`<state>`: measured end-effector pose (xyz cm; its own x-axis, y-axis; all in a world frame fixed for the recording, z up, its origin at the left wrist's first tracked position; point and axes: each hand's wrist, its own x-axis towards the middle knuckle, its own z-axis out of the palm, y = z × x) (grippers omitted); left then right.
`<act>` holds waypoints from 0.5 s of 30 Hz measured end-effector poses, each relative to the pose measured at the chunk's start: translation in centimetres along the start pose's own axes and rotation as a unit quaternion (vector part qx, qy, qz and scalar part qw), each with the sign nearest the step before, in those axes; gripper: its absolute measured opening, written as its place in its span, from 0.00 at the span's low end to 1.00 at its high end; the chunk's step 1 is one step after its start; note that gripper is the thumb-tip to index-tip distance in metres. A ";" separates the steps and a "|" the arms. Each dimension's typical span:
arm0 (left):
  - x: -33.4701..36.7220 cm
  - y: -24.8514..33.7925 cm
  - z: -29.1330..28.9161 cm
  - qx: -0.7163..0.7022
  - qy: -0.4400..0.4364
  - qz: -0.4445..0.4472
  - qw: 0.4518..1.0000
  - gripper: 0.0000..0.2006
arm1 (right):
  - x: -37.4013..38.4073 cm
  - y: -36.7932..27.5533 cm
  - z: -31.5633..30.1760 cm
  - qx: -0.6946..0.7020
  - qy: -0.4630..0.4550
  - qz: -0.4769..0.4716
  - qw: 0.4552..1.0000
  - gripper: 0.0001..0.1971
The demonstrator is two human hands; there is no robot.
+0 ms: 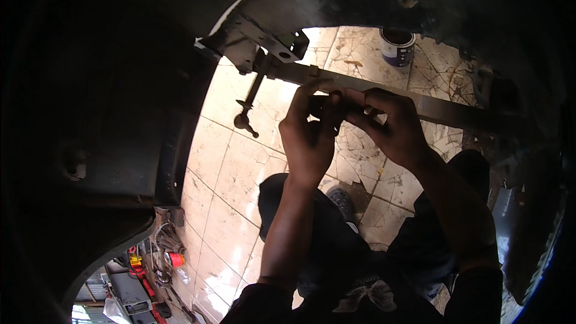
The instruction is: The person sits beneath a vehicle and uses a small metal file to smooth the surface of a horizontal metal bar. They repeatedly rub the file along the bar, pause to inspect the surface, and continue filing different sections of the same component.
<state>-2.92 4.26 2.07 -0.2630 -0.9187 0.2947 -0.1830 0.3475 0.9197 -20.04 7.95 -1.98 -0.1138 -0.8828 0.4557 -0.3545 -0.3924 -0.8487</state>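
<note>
Both of my hands meet in front of a long metal bar (pixel 447 110) beneath a dark vehicle body. Between the fingertips sits a small dark piece (pixel 319 107), partly hidden by the fingers; its kind cannot be made out. My left hand (pixel 309 138) is closed, thumb and fingers pinching the piece. From the other side my right hand (pixel 396 123) is closed too, its fingertips pressed against the same piece. Left of the hands, a dark rod with a ball-joint end (pixel 242 120) hangs down from a bracket (pixel 282 48).
Dark body panels (pixel 108 114) surround the opening on the left and above. A paint can (pixel 397 47) stands on the cracked tile floor (pixel 219 204). At the lower left lie tools and a grey toolbox (pixel 129 291). My knees are bent below the bar.
</note>
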 end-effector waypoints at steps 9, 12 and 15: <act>2.6 2.1 0.7 0.083 -0.015 0.051 0.995 0.17 | 1.9 0.6 2.1 0.200 0.124 0.070 0.969 0.11; 2.7 2.8 0.3 0.008 -0.041 -0.012 0.999 0.17 | 1.7 0.4 1.6 0.173 0.124 0.046 0.976 0.12; 2.6 2.9 -0.1 -0.012 -0.063 -0.038 0.997 0.16 | 1.2 0.5 0.3 0.138 0.080 0.061 0.985 0.13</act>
<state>-4.01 2.90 5.56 -0.3664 -0.9108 0.1902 -0.1856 0.2719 0.9443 -20.09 6.61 -1.90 -0.2929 -0.8843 0.3636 -0.0653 -0.3609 -0.9303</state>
